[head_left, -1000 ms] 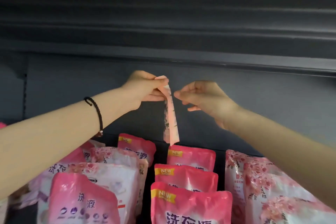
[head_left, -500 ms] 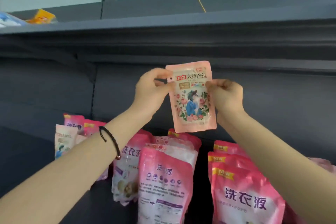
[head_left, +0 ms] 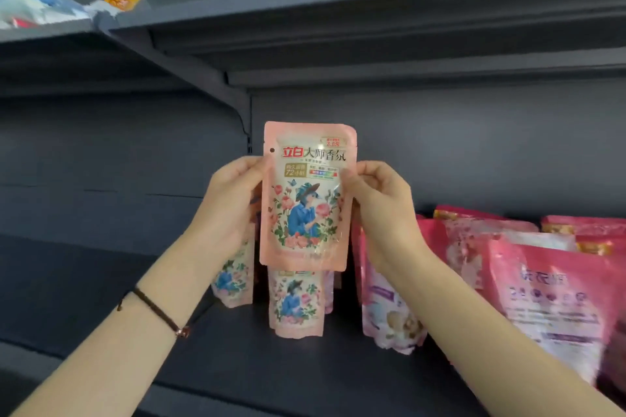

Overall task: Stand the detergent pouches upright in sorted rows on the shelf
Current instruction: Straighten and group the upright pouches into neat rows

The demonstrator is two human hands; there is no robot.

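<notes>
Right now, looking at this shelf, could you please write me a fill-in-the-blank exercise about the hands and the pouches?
1. The floral pouch is held upright by ____ hands, the left hand and the right hand pinching its side edges.
2. The black bracelet is on the ____ wrist.
3. On the shelf, the dark pink pouches stand to the ____ of the standing floral pouches.

Missing words: both; left; right.
</notes>
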